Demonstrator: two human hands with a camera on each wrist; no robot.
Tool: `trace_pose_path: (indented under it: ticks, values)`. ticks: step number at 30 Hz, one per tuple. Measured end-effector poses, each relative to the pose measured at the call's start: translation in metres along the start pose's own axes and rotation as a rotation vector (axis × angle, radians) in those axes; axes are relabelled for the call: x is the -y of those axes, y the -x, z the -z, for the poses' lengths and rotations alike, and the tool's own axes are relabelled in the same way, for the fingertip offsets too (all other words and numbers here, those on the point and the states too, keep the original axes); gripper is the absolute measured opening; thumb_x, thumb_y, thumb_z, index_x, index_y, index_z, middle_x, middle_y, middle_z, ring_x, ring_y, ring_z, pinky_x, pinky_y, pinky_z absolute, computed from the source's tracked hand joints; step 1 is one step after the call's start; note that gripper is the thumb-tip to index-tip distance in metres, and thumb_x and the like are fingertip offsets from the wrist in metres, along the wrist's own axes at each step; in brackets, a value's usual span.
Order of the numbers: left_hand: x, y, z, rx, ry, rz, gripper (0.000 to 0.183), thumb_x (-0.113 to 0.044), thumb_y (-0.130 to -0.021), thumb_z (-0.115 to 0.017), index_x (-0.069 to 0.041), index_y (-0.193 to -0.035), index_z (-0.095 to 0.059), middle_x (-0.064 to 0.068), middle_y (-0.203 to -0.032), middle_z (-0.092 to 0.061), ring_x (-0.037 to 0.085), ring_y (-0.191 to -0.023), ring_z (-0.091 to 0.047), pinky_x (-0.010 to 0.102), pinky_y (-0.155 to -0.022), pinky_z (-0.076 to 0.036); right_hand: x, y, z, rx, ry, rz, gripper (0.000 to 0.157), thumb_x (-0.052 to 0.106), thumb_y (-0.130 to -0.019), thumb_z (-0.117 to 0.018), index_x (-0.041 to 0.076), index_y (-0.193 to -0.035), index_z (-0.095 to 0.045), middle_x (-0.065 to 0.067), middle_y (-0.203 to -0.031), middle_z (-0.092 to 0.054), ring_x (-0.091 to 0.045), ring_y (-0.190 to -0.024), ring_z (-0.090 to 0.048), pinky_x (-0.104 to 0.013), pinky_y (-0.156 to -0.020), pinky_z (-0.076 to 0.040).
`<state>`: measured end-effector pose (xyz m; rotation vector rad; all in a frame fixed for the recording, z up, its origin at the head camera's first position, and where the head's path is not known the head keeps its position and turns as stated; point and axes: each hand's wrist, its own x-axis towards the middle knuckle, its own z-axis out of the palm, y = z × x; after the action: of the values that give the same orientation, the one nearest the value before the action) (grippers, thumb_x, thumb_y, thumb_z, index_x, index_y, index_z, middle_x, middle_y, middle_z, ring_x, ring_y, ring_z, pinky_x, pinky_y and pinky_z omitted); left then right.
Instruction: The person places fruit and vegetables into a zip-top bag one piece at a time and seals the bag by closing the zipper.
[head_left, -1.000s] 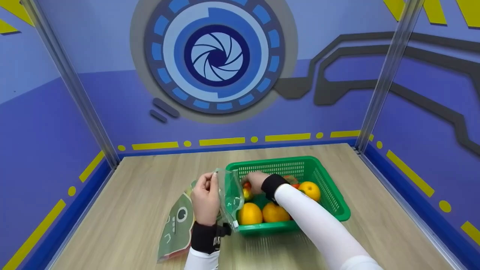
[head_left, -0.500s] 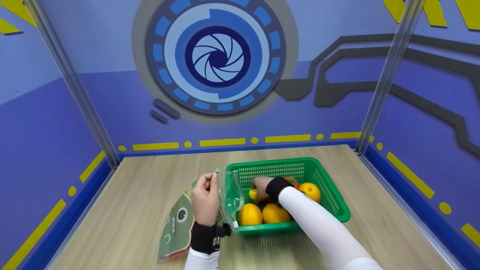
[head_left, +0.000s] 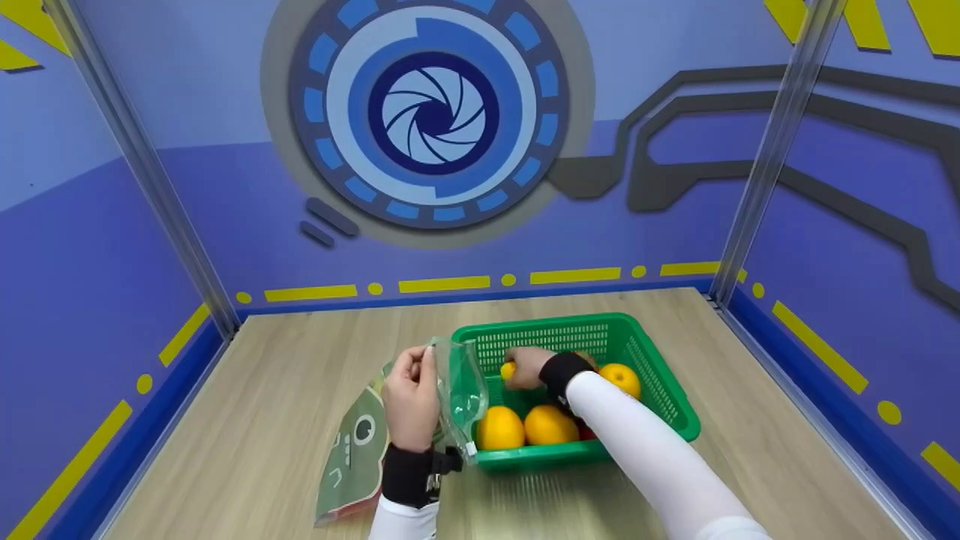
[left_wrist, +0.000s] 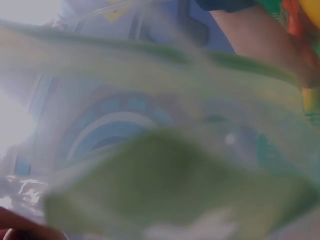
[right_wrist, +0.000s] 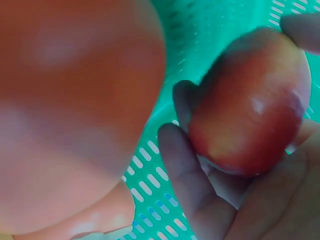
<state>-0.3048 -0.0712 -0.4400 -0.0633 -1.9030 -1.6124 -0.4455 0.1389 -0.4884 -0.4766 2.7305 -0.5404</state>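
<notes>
My left hand (head_left: 411, 397) pinches the upper edge of a clear zip bag (head_left: 461, 394) with a green cartoon face, its slider near the basket rim. The bag's green print (left_wrist: 165, 180) blurs across the left wrist view. Inside the green basket (head_left: 480, 331), my right hand (head_left: 528, 367) holds a smooth, oval red-and-yellow fruit (right_wrist: 255, 107). In the right wrist view its fingers (right_wrist: 182, 165) curl round the fruit. Only a small yellow part of it shows in the head view.
Oranges (head_left: 501, 428) lie along the basket's near side and right end. A bit of red fruit (head_left: 587, 433) shows beneath my right forearm. The wooden table (head_left: 300, 360) is enclosed by blue-purple panels (head_left: 450, 259) with metal corner posts.
My right hand has drawn the red-and-yellow fruit rightward, away from the bag's mouth, and slightly up toward the basket's back wall. The left hand and bag have stayed in place.
</notes>
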Motion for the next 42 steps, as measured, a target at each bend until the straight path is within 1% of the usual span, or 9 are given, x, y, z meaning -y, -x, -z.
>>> trace_pose_path:
  ticks: [8, 13, 18, 24, 30, 33, 37, 40, 42]
  values:
    - [-0.001, -0.001, -0.002, -0.002, -0.025, 0.02, 0.014, -0.01, -0.102, -0.063, 0.002, -0.102, -0.07, 0.0, -0.068, -0.042, 0.011, -0.059, -0.042, 0.02, -0.055, -0.033, 0.007, 0.017, 0.023, -0.108, -0.171, 0.125, 0.052, 0.027, -0.093, -0.067, 0.005, -0.139, -0.056, -0.01, -0.107, -0.064, -0.014, -0.08, -0.054, -0.027, -0.073, -0.046]
    - [-0.001, 0.0, -0.002, -0.004, -0.027, 0.012, 0.015, -0.011, -0.102, -0.063, 0.002, -0.103, -0.069, 0.0, -0.069, -0.042, 0.01, -0.059, -0.042, 0.02, -0.054, -0.033, 0.01, 0.027, 0.032, -0.187, -0.302, 0.171, 0.044, 0.03, -0.096, -0.064, 0.006, -0.132, -0.059, -0.008, -0.099, -0.061, -0.015, -0.075, -0.054, -0.027, -0.069, -0.047]
    - [0.001, 0.001, -0.002, -0.007, -0.022, -0.007, 0.015, -0.011, -0.102, -0.064, 0.002, -0.101, -0.07, 0.0, -0.068, -0.043, 0.008, -0.058, -0.041, 0.02, -0.054, -0.033, 0.015, 0.042, 0.039, -0.219, -0.369, 0.214, 0.04, 0.032, -0.097, -0.065, 0.008, -0.129, -0.06, -0.006, -0.094, -0.058, -0.016, -0.074, -0.053, -0.028, -0.067, -0.047]
    - [0.0, 0.0, -0.002, -0.009, -0.026, -0.015, 0.014, -0.011, -0.102, -0.064, 0.002, -0.1, -0.07, 0.0, -0.068, -0.044, 0.008, -0.058, -0.041, 0.02, -0.054, -0.033, 0.031, 0.065, 0.046, -0.236, -0.369, 0.297, 0.038, 0.028, -0.095, -0.067, 0.011, -0.129, -0.061, -0.008, -0.101, -0.061, -0.019, -0.082, -0.055, -0.03, -0.073, -0.047]
    - [-0.002, -0.001, -0.002, -0.005, -0.042, 0.015, 0.015, -0.013, -0.103, -0.063, 0.0, -0.103, -0.07, 0.0, -0.068, -0.042, 0.009, -0.058, -0.04, 0.02, -0.054, -0.033, 0.053, 0.08, 0.043, -0.193, -0.299, 0.419, 0.039, 0.027, -0.094, -0.066, 0.014, -0.131, -0.06, -0.007, -0.106, -0.064, -0.018, -0.086, -0.056, -0.03, -0.075, -0.049]
    - [-0.001, 0.0, -0.001, 0.001, -0.036, 0.015, 0.016, -0.014, -0.103, -0.063, 0.0, -0.104, -0.07, 0.0, -0.068, -0.041, 0.009, -0.057, -0.039, 0.02, -0.054, -0.032, 0.063, 0.082, 0.037, -0.171, -0.271, 0.476, 0.042, 0.028, -0.095, -0.067, 0.014, -0.133, -0.06, -0.006, -0.106, -0.064, -0.016, -0.083, -0.056, -0.028, -0.073, -0.049]
    - [0.001, 0.0, -0.002, 0.007, -0.031, 0.007, 0.016, -0.013, -0.102, -0.064, 0.001, -0.104, -0.07, 0.001, -0.067, -0.041, 0.008, -0.055, -0.038, 0.019, -0.052, -0.032, 0.076, 0.079, 0.024, -0.144, -0.236, 0.52, 0.042, 0.028, -0.094, -0.069, 0.014, -0.133, -0.06, -0.003, -0.103, -0.065, -0.011, -0.077, -0.055, -0.024, -0.068, -0.048]
    - [0.001, 0.001, -0.002, 0.005, -0.039, -0.007, 0.016, -0.014, -0.102, -0.065, 0.001, -0.104, -0.07, 0.001, -0.066, -0.042, 0.007, -0.054, -0.038, 0.019, -0.051, -0.032, 0.086, 0.073, 0.014, -0.126, -0.194, 0.528, 0.043, 0.026, -0.092, -0.069, 0.014, -0.132, -0.06, -0.003, -0.099, -0.065, -0.009, -0.072, -0.053, -0.021, -0.064, -0.047]
    - [0.0, 0.002, -0.002, 0.001, -0.048, -0.019, 0.015, -0.014, -0.102, -0.065, 0.0, -0.104, -0.071, 0.0, -0.066, -0.044, 0.006, -0.054, -0.039, 0.019, -0.051, -0.033, 0.093, 0.068, 0.007, -0.113, -0.159, 0.532, 0.045, 0.026, -0.092, -0.07, 0.012, -0.134, -0.06, -0.005, -0.1, -0.067, -0.007, -0.072, -0.053, -0.02, -0.064, -0.047]
